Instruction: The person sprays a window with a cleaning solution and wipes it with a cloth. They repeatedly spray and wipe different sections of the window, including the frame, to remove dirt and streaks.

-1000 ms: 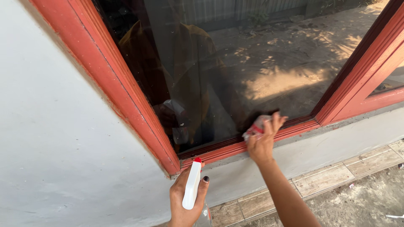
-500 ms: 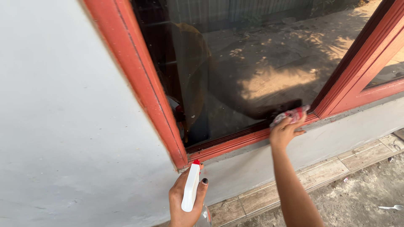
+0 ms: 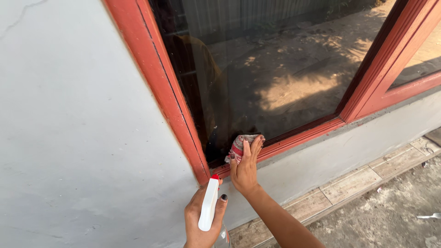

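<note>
Right hand [image 3: 245, 167] is flat against the bottom of the window glass [image 3: 285, 69], fingers together and pointing up, pressing a crumpled red-and-white cloth [image 3: 240, 144] onto the pane. Cloth sits under the fingertips and sticks out above and to the left of them, w/ its lower edge about level with the bottom rail of the red window frame [image 3: 161, 92]. It's near the lower left corner of the pane, just right of the frame's left upright. Palm overlaps the bottom rail.

Left hand [image 3: 202, 220] is lower, near the bottom edge of the view, closed around a spray bottle [image 3: 209, 204]: white trigger head w/ a red nozzle tip pointing up toward the frame corner, clear body only partly visible below the fingers. Thumb w/ dark nail polish lies along the right side of the head. Nozzle tip is just below the frame corner; can't tell if it touches.

The two hands are close, bottle just left of the right wrist. Grey wall [image 3: 78, 138] fills the left; tiled ledge [image 3: 349, 186] and bare ground at lower right.
</note>
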